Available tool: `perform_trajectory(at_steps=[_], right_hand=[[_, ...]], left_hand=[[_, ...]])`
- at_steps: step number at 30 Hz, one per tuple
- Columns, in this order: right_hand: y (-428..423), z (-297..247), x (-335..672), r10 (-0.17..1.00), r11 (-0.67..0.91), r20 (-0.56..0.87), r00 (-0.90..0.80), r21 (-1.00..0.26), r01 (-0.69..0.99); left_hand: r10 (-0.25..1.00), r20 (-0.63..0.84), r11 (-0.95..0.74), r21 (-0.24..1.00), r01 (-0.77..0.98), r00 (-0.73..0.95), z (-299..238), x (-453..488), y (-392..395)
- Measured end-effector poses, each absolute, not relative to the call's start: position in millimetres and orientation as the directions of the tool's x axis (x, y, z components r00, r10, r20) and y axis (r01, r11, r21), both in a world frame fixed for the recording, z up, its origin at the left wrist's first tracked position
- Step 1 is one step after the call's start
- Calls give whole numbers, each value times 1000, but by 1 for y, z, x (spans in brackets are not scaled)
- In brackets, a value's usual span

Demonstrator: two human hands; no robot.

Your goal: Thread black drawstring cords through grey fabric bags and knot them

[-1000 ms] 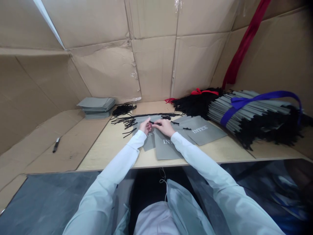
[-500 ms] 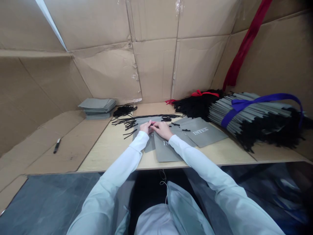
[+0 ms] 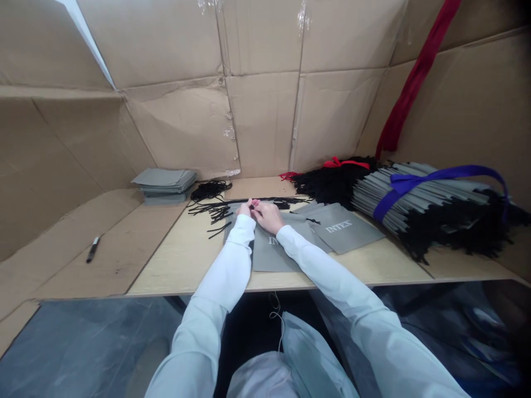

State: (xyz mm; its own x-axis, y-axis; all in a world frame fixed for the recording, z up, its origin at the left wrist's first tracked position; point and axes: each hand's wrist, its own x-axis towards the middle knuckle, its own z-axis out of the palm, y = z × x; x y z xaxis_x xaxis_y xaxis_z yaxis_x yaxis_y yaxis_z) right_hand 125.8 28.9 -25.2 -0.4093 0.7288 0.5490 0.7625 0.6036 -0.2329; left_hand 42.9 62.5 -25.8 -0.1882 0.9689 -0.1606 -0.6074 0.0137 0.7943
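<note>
My left hand and my right hand meet at the top left corner of a grey drawstring pouch with white INTEX lettering, partly covered by my right hand and sleeve. The fingers of both hands are pinched together around a short dark piece that looks like black cord; its ends are hidden. Right behind my hands, loose black cords lie in a row across the table. Another INTEX pouch lies flat to the right, on top of more grey pouches.
A stack of grey pouches and a bunch of black cords sit back left. At right are a purple-ribboned pouch bundle and a red-tied black cord bundle. A marker lies left. Cardboard walls enclose the table.
The INTEX pouch under my right hand has shifted a little left. Both hands have moved slightly left with it, fingertips still together. The view has shifted a little.
</note>
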Motion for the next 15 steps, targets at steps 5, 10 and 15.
perform_trajectory(at_steps=[5,10,15], right_hand=[[34,-28,139,708,636,563,-426,-248,731],[42,-32,159,695,696,513,-505,-300,652],[48,-37,167,688,719,476,-548,-346,602]], left_hand=[[971,-181,63,818,-571,-153,-23,39,51],[981,16,43,955,-292,196,-25,3,36],[933,176,-183,983,-5,315,-31,-9,33]])
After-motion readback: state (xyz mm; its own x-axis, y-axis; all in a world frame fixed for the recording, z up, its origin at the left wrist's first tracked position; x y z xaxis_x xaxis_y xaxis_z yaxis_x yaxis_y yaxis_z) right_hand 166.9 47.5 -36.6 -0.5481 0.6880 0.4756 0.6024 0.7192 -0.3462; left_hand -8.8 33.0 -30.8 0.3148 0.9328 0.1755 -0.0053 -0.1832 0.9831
